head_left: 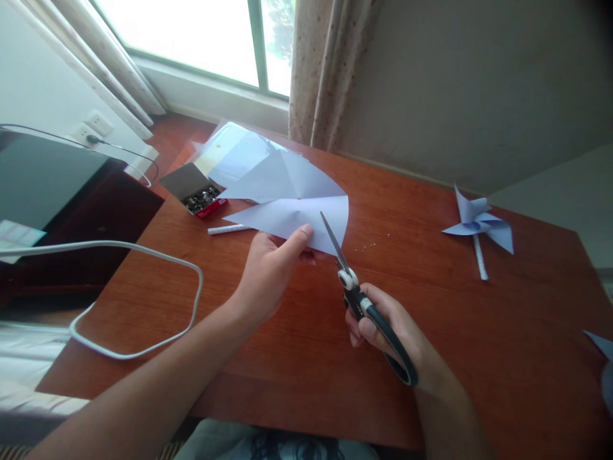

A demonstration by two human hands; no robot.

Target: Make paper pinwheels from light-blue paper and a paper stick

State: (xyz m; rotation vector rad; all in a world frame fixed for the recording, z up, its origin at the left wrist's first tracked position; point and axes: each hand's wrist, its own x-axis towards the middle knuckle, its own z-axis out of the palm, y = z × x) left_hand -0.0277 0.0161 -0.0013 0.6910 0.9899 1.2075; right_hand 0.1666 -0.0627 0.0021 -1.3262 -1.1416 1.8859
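A creased white sheet of paper (pixel 306 179) with a long slit in from its left side is pinched between the thumb and fingers of my left hand (pixel 278 262). My right hand (pixel 383 313) grips a pair of scissors (pixel 357 294) with black and white handles. One blade lies over the right part of the paper, near its lower right corner; the other is mostly hidden beneath. Behind my left hand a white paper stick (pixel 228 229) lies on the table, partly under the sheet.
A small box of metal pins (pixel 204 198) stands open at the left, beside a clear packet of paper (pixel 230 150). A paper pinwheel on a stick (pixel 479 223) lies at the right of the wooden table (pixel 479 332). A white cable (pixel 196 300) loops over the left edge.
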